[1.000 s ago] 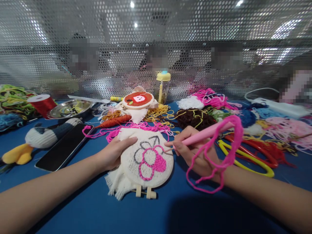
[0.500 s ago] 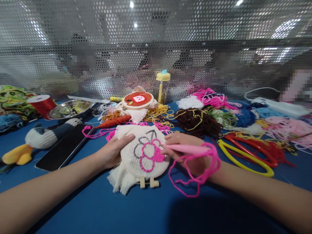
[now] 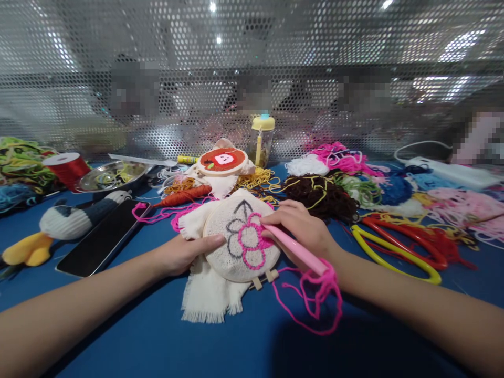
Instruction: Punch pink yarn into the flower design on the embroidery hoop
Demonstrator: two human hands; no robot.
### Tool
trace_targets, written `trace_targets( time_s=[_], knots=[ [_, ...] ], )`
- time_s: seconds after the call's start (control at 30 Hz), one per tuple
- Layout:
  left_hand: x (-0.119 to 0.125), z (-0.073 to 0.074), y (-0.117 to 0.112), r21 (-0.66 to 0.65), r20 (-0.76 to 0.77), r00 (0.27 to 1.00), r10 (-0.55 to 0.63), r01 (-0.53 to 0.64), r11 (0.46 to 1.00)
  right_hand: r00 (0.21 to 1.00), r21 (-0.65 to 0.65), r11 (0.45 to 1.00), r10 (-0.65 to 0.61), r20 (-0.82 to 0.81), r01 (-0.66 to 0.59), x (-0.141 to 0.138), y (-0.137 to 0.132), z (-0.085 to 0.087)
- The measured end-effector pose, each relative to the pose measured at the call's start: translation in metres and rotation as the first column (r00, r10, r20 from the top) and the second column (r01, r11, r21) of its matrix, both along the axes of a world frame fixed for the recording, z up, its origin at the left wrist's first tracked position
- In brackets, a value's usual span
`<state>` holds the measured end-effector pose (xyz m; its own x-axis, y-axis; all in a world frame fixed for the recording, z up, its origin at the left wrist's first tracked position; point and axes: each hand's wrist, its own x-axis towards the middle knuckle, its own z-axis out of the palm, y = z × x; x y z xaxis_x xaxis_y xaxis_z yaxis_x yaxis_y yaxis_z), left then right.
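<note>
A round embroidery hoop (image 3: 236, 241) with white cloth lies on the blue table (image 3: 165, 336). A flower outline is drawn on the cloth, partly filled with pink yarn. My left hand (image 3: 183, 254) grips the hoop's left edge, thumb on top. My right hand (image 3: 305, 231) is closed round a pink punch needle (image 3: 295, 249), its tip on the flower's right side. Pink yarn (image 3: 315, 299) trails loose from the needle's back end onto the table.
A black phone (image 3: 104, 236) and a knitted penguin toy (image 3: 63, 223) lie at left. Behind are a finished apple hoop (image 3: 222, 161), a metal dish (image 3: 112, 176), a red spool (image 3: 69, 168) and a bottle (image 3: 263, 139). Yarn heaps (image 3: 326, 194) and yellow and red loops (image 3: 394, 252) fill the right. A perforated screen stands behind.
The hoop has turned clockwise and shifted slightly away from me. My right hand swung the needle's back end down towards me; the yarn loop dropped onto the table.
</note>
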<state>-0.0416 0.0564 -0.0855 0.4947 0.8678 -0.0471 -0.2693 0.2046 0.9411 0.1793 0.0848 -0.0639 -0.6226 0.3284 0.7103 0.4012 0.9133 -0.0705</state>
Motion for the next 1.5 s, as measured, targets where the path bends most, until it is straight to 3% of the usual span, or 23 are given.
trace_targets(
  time_s=[0.13, 0.3, 0.53, 0.73, 0.93, 1.03, 1.2, 1.33, 1.5],
  knots=[
    [-0.004, 0.001, -0.001, 0.111, -0.132, 0.991, -0.008, 0.023, 0.994, 1.000, 0.038, 0.999, -0.002, 0.016, 0.001, 0.001, -0.003, 0.004],
    [-0.007, 0.006, -0.001, 0.281, -0.290, 0.951, 0.109, -0.024, 0.959, 1.000, 0.047, 0.999, -0.002, 0.028, 0.001, 0.001, -0.008, 0.005],
    [-0.002, 0.012, -0.004, 0.150, -0.317, 0.945, 0.081, -0.034, 0.988, 0.996, -0.021, 0.999, 0.041, -0.079, -0.043, -0.001, -0.007, 0.007],
    [0.001, 0.008, -0.004, 0.028, -0.290, 0.953, 0.083, -0.078, 0.997, 0.993, -0.012, 0.995, 0.096, -0.072, -0.097, -0.003, -0.010, 0.014],
    [0.004, 0.008, -0.003, -0.044, -0.212, 0.973, 0.095, -0.107, 0.993, 0.980, -0.224, 0.974, -0.082, -0.179, 0.041, -0.004, -0.016, 0.019],
    [0.004, 0.007, -0.004, -0.061, -0.217, 0.973, 0.083, -0.099, 0.993, 0.970, -0.238, 0.969, -0.123, -0.211, 0.071, -0.003, -0.018, 0.020],
    [0.004, 0.008, -0.005, -0.083, -0.216, 0.973, 0.080, -0.100, 0.992, 0.963, -0.250, 0.947, -0.238, -0.127, 0.201, 0.003, -0.019, 0.018],
    [0.004, 0.009, -0.004, -0.115, -0.225, 0.971, 0.076, -0.104, 0.988, 0.977, -0.279, 0.952, -0.165, -0.132, 0.123, 0.004, -0.017, 0.013],
    [0.004, 0.008, -0.004, -0.118, -0.228, 0.970, 0.080, -0.109, 0.987, 0.983, -0.260, 0.958, -0.153, -0.101, 0.123, -0.001, -0.020, 0.017]
  ],
)
